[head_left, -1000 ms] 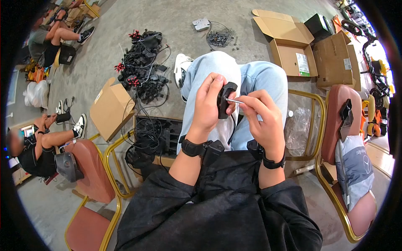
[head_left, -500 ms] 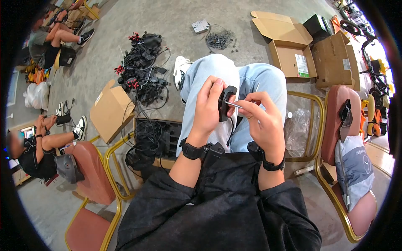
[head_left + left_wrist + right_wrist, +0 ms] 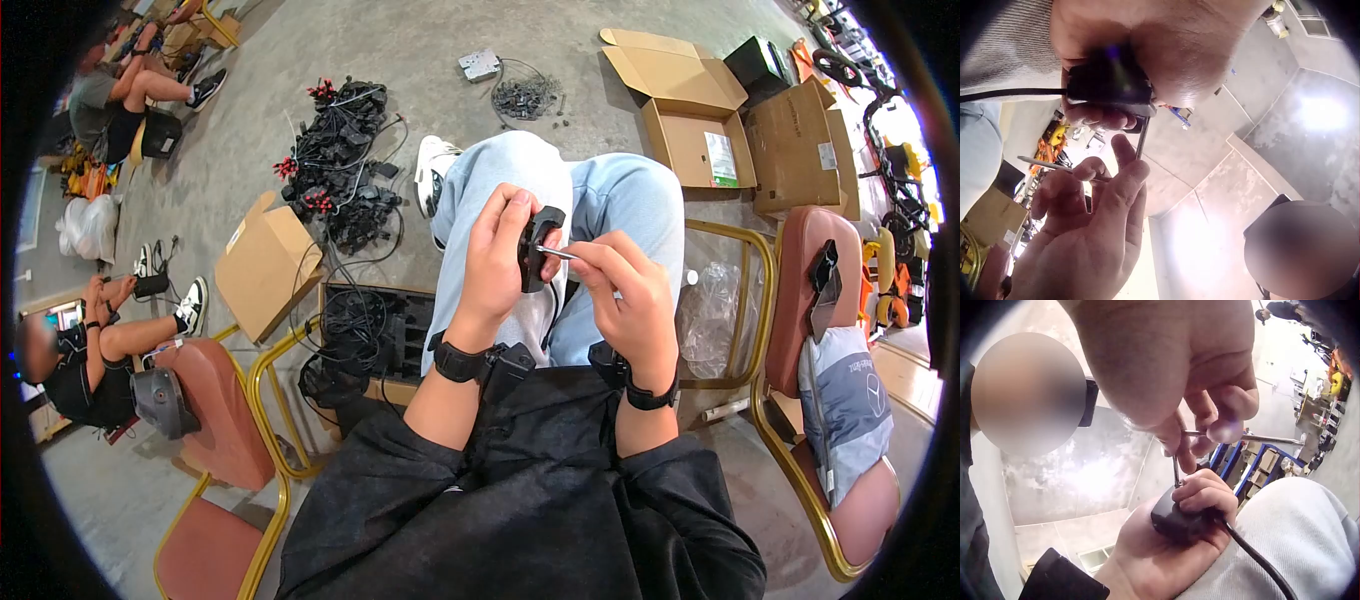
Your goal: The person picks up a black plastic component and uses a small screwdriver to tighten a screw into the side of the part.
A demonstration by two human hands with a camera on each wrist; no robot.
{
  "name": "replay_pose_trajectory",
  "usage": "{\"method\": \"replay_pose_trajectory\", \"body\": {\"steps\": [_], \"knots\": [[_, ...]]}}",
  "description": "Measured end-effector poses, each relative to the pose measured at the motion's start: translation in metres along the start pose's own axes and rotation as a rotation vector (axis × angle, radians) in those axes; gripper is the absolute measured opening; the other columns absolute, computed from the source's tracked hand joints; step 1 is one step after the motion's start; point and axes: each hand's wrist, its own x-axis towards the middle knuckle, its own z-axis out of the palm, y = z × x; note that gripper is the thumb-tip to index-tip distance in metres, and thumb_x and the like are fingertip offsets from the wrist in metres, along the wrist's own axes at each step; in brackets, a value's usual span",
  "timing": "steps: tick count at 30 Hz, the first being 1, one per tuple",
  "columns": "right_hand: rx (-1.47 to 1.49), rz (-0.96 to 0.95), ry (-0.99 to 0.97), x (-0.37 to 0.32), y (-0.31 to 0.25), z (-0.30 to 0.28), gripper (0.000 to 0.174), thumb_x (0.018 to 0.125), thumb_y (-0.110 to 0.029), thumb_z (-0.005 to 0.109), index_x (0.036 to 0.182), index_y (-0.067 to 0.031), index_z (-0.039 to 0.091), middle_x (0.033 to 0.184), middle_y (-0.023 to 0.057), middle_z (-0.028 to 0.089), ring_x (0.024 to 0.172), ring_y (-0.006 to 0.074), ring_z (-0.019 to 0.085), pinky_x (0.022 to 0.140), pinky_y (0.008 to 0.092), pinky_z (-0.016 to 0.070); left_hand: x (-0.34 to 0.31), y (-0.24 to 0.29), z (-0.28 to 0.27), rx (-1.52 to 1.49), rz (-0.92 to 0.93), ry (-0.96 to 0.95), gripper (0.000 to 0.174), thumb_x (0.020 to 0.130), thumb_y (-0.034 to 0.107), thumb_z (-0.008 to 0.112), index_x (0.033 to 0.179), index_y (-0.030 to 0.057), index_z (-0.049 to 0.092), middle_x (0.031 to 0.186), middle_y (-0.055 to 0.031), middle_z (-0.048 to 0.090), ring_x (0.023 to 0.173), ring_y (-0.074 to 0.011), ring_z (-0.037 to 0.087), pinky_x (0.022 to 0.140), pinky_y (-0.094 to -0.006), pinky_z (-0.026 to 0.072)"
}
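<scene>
In the head view my left hand (image 3: pixel 488 265) grips a black device (image 3: pixel 541 238) above the lap, its fingers wrapped round it. A black cable (image 3: pixel 1261 556) runs from the device in the right wrist view. Between thumb and fingers, my right hand (image 3: pixel 635 300) pinches a thin metal tool (image 3: pixel 557 253), whose tip meets the device's side. The right wrist view shows a metal shaft (image 3: pixel 1176 470) reaching down to the device and another metal shaft (image 3: pixel 1272 440) crossing between the fingers; whether they are joined is hidden. Left fingertips (image 3: pixel 1207 494) lie beside the contact point.
On the floor lie tangled black parts and cables (image 3: pixel 345 160), a small metal box (image 3: pixel 480 65) and small loose pieces (image 3: pixel 525 98). Cardboard boxes (image 3: pixel 800 145) stand at the upper right. Chairs (image 3: pixel 815 270) flank the lap; other people sit at the left.
Both hands and the device have shifted slightly down in the head view. The tool has tilted, its outer end lower, and the right fingers have changed their hold on it.
</scene>
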Motion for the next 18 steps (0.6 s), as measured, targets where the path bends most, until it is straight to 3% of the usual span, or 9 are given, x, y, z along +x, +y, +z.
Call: {"method": "replay_pose_trajectory", "body": {"steps": [5,9,12,14,18], "knots": [[-0.081,-0.050,0.072,0.001,0.000,0.002,0.019,0.073,-0.003,0.066,0.091,-0.0084,0.064,0.080,0.0063,0.055,0.073,0.0246,0.056,0.065,0.0329,0.0447,0.000,-0.001,0.003,0.066,0.009,0.036,0.021,0.097,0.027,0.038,0.088,0.0086,0.042,0.063,-0.0081,0.050,0.044,-0.0117,0.043,0.041,-0.0230,0.0367],[-0.140,-0.123,0.098,0.002,0.001,0.001,0.019,0.073,-0.003,0.066,0.091,-0.0092,0.065,0.083,0.0064,0.057,0.076,0.0245,0.056,0.068,0.0326,0.0442,0.000,-0.002,0.002,0.082,0.017,0.046,0.021,0.097,0.027,0.038,0.088,0.0086,0.042,0.063,-0.0080,0.050,0.044,-0.0116,0.043,0.041,-0.0233,0.0370],[-0.067,-0.077,0.075,-0.001,0.001,0.000,0.015,0.076,-0.004,0.065,0.090,-0.0080,0.065,0.079,0.0070,0.058,0.068,0.0235,0.056,0.062,0.0316,0.0447,0.000,-0.002,0.002,0.059,0.015,0.043,0.022,0.098,0.027,0.038,0.088,0.0084,0.042,0.062,-0.0081,0.050,0.044,-0.0121,0.043,0.041,-0.0243,0.0369],[0.180,0.278,-0.055,-0.003,-0.007,-0.004,0.008,0.081,-0.006,0.063,0.089,-0.0064,0.064,0.072,0.0076,0.056,0.057,0.0236,0.055,0.053,0.0308,0.0432,0.000,-0.002,0.002,0.034,0.008,0.036,0.022,0.098,0.027,0.037,0.088,0.0083,0.041,0.062,-0.0082,0.049,0.044,-0.0124,0.043,0.041,-0.0249,0.0368],[0.079,0.104,0.039,-0.001,-0.004,-0.002,0.005,0.084,-0.007,0.061,0.088,-0.0055,0.063,0.067,0.0082,0.054,0.051,0.0239,0.054,0.048,0.0304,0.0416,0.000,-0.001,0.002,-0.007,-0.008,0.030,0.022,0.098,0.027,0.036,0.088,0.0083,0.041,0.061,-0.0083,0.049,0.043,-0.0125,0.043,0.041,-0.0252,0.0364]]}}
